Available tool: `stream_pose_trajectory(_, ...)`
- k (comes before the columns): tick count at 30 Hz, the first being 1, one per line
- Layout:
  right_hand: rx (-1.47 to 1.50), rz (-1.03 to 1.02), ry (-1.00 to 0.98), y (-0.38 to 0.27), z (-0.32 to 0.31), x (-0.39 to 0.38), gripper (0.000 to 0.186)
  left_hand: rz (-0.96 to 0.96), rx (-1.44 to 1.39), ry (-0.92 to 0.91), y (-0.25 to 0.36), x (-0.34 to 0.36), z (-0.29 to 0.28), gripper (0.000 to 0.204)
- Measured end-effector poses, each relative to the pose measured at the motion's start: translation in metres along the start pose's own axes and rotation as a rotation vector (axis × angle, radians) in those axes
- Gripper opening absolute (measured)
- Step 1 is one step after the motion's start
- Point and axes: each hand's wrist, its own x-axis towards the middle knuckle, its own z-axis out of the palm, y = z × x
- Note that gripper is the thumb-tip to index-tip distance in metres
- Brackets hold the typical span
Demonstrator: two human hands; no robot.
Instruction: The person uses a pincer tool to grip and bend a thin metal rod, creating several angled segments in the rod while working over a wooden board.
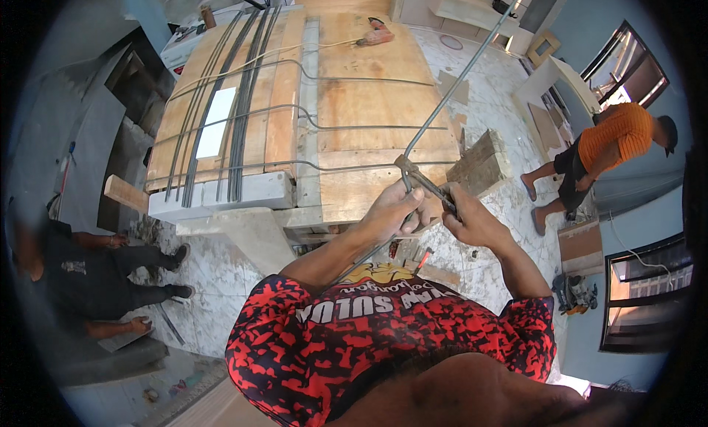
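Observation:
My left hand (394,208) grips a long thin steel rod (461,77) near its lower part; the rod slants up and away to the upper right. My right hand (472,219) is closed on the handle of a metal bending tool (422,178) whose head hooks the rod just above my left hand. Both hands sit over the near edge of a plywood workbench (369,102). Bent rods (324,125) lie across the bench and straight dark rods (243,95) lie lengthwise on it.
A wooden block (481,161) sits at the bench's right edge and a red power drill (377,35) at its far end. One person in orange (605,143) walks at right; another in dark clothes (96,276) sits at left. Marble floor (214,272) below.

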Motion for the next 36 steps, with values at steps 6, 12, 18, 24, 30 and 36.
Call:
stream_pose_trajectory(6,0.266,-0.155,-0.218,-0.003,-0.009,-0.018,0.079,-0.005,-0.075,-0.127,0.001,-0.024,0.001,0.036)
stream_pose_trajectory(12,0.436,0.015,-0.174,-0.021,0.000,-0.041,0.075,-0.022,-0.088,-0.176,0.005,-0.041,0.014,0.035)
stream_pose_trajectory(18,0.551,0.048,-0.036,-0.022,0.019,-0.052,0.074,-0.028,-0.012,-0.021,0.009,-0.043,0.023,0.040)
stream_pose_trajectory(24,0.537,-0.068,0.125,-0.032,0.026,-0.046,0.078,0.156,-0.021,-0.127,-0.010,-0.022,0.014,0.057)
stream_pose_trajectory(30,0.121,-0.247,0.162,-0.011,-0.005,-0.030,0.083,0.144,-0.036,-0.125,0.002,-0.016,0.018,0.064)
stream_pose_trajectory(36,0.038,-0.242,0.035,-0.003,-0.026,-0.023,0.084,0.091,-0.091,-0.212,0.005,-0.013,0.011,0.072)
